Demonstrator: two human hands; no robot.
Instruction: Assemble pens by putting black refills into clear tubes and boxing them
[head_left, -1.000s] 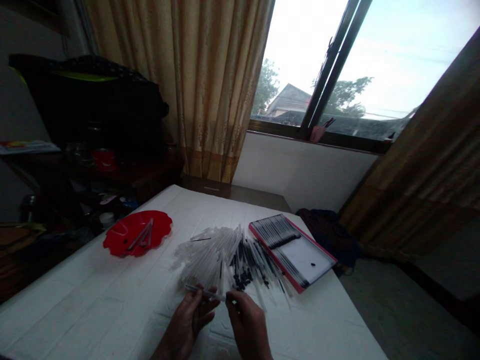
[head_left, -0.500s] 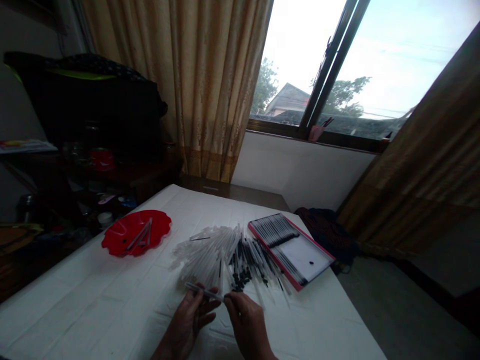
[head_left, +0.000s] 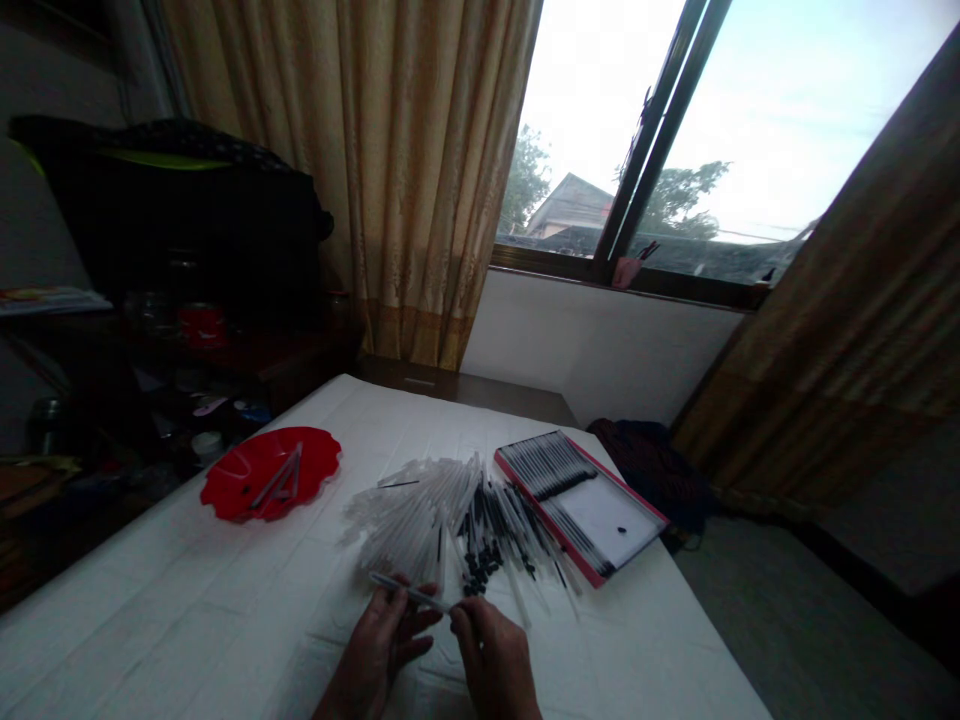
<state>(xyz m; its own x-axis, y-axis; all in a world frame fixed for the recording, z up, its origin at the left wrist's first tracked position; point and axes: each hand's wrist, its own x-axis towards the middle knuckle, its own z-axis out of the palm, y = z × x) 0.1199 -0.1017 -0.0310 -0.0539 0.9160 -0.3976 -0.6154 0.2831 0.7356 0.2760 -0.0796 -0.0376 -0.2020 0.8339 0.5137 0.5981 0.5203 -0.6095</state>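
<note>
A slim clear pen [head_left: 420, 597] lies slantwise between my hands, a dark refill showing inside its barrel. My left hand [head_left: 379, 635] pinches it near the left end with thumb and forefinger, the other fingers loosely curled beneath. At its right end the fingertips of my right hand [head_left: 491, 640] are closed around the tip; whatever small part they cover is hidden. Just beyond my hands lies a heap of clear pen barrels [head_left: 409, 515]. Dark refills with black ends [head_left: 487, 530] are piled against its right side.
A red scalloped dish [head_left: 315, 465] holding a few clear pieces stands on the left of the white table [head_left: 187, 620]. On the right, a red-edged box [head_left: 630, 520] holds rows of pens and a small black piece. A curtain [head_left: 420, 180] and window are behind.
Both hands stay together at the pen in nearly the same place. My right fingers have closed more tightly around its right end. The camera view has shifted slightly.
</note>
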